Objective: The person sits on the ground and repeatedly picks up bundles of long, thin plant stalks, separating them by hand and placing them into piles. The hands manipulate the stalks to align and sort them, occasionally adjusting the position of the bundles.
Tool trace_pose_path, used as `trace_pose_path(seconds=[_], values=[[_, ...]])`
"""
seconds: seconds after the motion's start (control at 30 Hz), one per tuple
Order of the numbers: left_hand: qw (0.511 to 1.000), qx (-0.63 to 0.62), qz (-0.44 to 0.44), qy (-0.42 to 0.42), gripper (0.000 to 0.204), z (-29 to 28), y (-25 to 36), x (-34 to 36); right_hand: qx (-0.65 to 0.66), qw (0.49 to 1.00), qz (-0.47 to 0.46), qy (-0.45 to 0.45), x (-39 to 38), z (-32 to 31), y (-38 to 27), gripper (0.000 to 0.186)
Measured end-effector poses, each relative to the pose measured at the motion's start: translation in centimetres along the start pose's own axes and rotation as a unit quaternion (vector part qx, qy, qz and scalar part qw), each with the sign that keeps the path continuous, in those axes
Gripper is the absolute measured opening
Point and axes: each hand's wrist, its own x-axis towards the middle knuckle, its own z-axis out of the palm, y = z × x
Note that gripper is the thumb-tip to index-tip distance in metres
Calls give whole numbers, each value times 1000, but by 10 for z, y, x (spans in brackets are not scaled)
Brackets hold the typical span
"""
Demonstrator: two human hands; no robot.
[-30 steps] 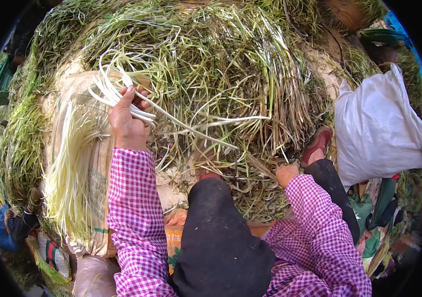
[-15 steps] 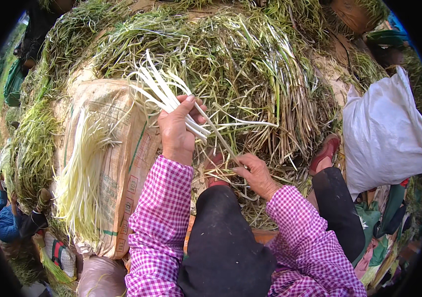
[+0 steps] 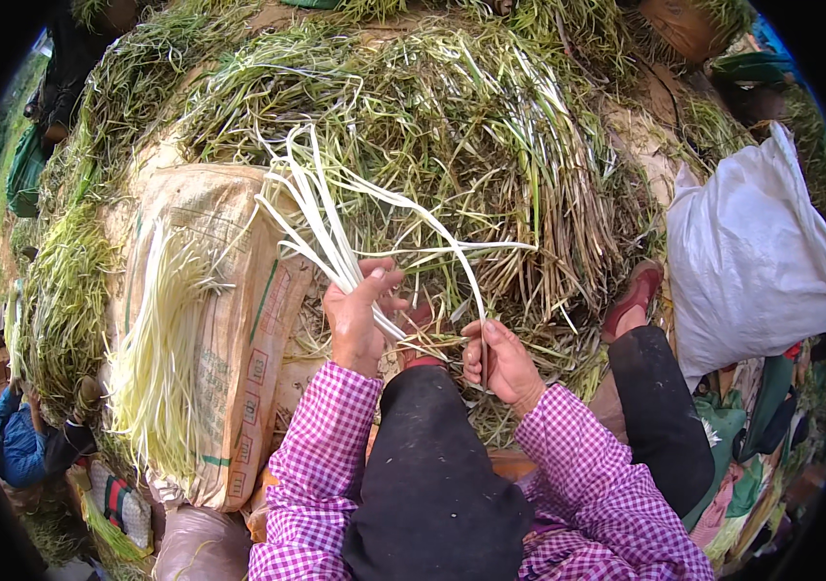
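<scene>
My left hand [image 3: 359, 315] is closed around a bunch of long white stalks [image 3: 326, 232], which fan upward over the heap. A little to its right, my right hand [image 3: 500, 356] pinches one long stalk [image 3: 468, 266] that arches out from the top of the bunch. Below and around both hands lie loose stalks and trimmings on a tangled heap of green and dry brownish plants [image 3: 432, 126]. At the left, a pale yellow-green bundle of stripped stalks [image 3: 156, 358] lies on a tan woven sack [image 3: 258, 329].
A full white sack [image 3: 752, 261] sits at the right. My knee [image 3: 418, 465] and red shoe [image 3: 631, 300] are below the heap. A person in blue [image 3: 20, 436] is at the lower left. More greens [image 3: 64, 310] cover the left side, with cloths and bags [image 3: 742, 465] at lower right.
My right hand has risen leftward from beside my shoe and now grips a single stalk, drawn aside from the bunch. My left hand, with the bunch, has moved right and down.
</scene>
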Motion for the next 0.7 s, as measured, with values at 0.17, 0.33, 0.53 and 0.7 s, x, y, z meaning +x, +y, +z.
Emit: trace_pose_path(seconds=[0.17, 0.33, 0.53, 0.7], values=[[991, -37, -106, -68, 18, -2, -24, -27, -193, 980, 15, 38, -1, 10, 10, 21], [988, -73, -117, -74, 14, -1, -18, -28, -514, 843, -157, -11, -1, 25, 17, 18], [987, -72, -116, -89, 14, -10, -13, -34, -492, 868, -38, -52, 7, 25, -12, 27], [976, -42, -164, -136, 18, -8, -16, -39, -260, 960, -89, 48, 40, 45, -43, 31]])
